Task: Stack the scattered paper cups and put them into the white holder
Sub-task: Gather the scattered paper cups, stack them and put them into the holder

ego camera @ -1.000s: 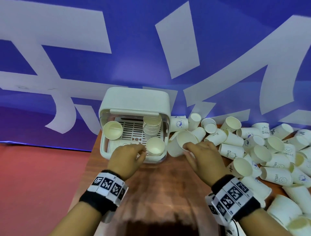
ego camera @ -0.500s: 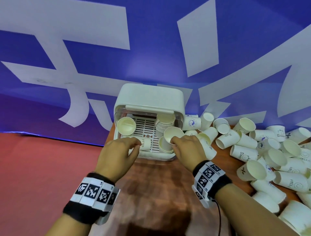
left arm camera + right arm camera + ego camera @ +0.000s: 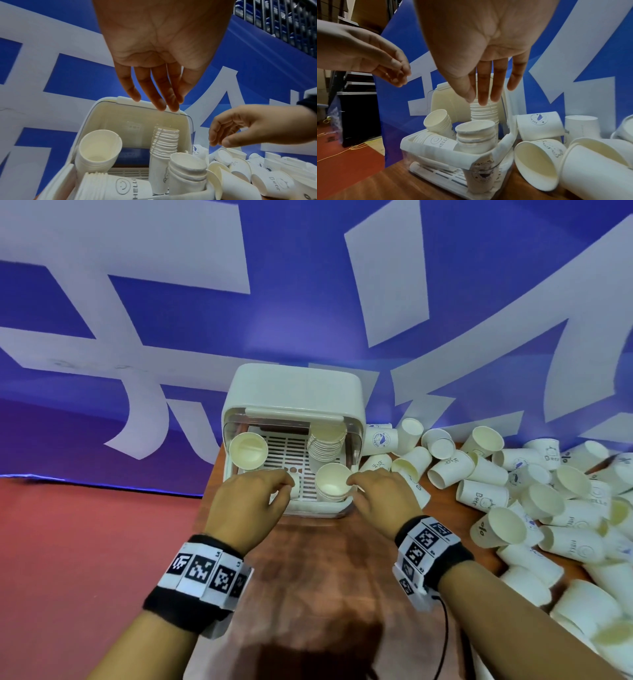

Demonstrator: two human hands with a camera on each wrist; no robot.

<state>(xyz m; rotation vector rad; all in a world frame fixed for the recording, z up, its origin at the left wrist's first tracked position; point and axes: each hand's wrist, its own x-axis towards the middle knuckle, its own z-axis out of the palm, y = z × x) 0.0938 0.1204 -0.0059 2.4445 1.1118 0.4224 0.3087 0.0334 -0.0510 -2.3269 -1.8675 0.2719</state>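
The white holder (image 3: 294,386) stands open at the table's far edge. Inside it, a tall cup stack (image 3: 325,440) stands at the back right. A short stack (image 3: 334,482) stands at the front right, and a tilted stack (image 3: 248,450) leans at the left. Another stack marked HELLO (image 3: 111,186) lies on its side at the front. My left hand (image 3: 286,486) hovers over that lying stack, fingers relaxed and empty. My right hand (image 3: 354,481) is beside the short stack's (image 3: 475,136) rim, its fingers (image 3: 482,94) straight and holding nothing.
Several loose paper cups (image 3: 513,491) lie heaped on the wooden table (image 3: 325,577) to the right of the holder, the nearest ones touching its right wall. A blue and white banner (image 3: 308,302) hangs close behind. Red floor (image 3: 85,542) lies beyond the table's left edge.
My right hand carried a cup from the pile to the holder, set it on the front right short stack and let go. My left hand stayed at the holder's front.
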